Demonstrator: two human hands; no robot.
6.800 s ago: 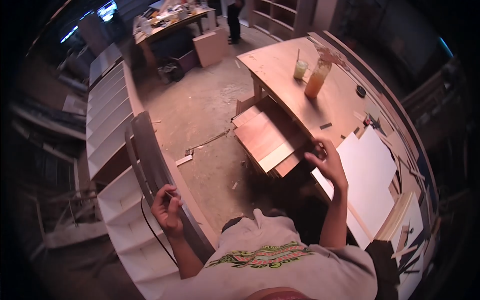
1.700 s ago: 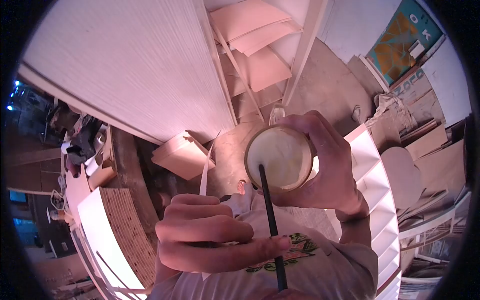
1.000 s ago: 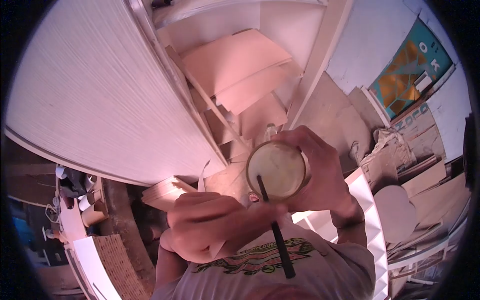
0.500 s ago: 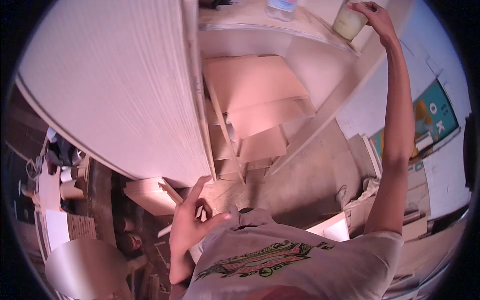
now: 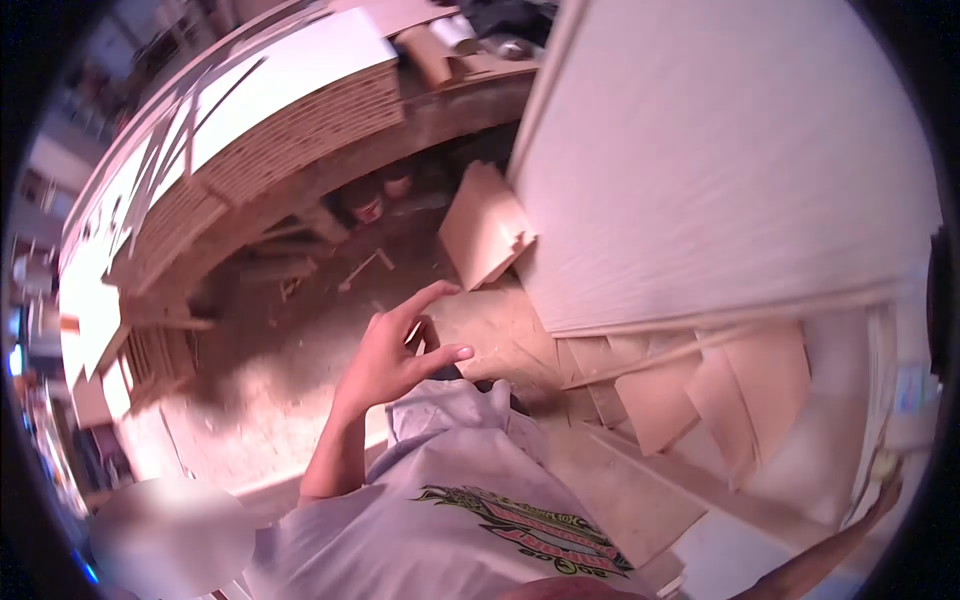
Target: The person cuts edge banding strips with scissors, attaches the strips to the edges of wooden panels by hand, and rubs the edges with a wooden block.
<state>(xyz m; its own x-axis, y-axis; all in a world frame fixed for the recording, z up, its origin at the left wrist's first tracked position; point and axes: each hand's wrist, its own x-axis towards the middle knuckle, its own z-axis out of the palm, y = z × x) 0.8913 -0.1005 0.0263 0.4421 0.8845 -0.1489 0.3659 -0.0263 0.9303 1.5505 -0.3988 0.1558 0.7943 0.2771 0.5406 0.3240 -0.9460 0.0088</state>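
Observation:
My left hand [image 5: 388, 355] is held in the air in front of my shirt, thumb and fingers apart and curved, with nothing between them. Beyond its fingertips a stack of brown boards [image 5: 487, 228] leans by a large pale panel [image 5: 720, 170]. Far out at the right edge, my right hand [image 5: 888, 492] reaches to a small cup with pale contents [image 5: 884, 466] at the shelf edge. The fingers look closed at the cup, though they are small and blurred there. A plastic bottle [image 5: 910, 388] stands farther along the shelf.
A long workbench with stacked slats [image 5: 290, 130] and white sheets curves across the upper left. Brown panels [image 5: 700, 390] lie inside the cabinet frame at the right. Scraps and a reddish can [image 5: 368, 208] sit on the floor beneath the bench.
My view has swung left, bringing in the workbench and pushing the shelf, cup and right hand to the right edge. My left hand stays raised with its fingers apart.

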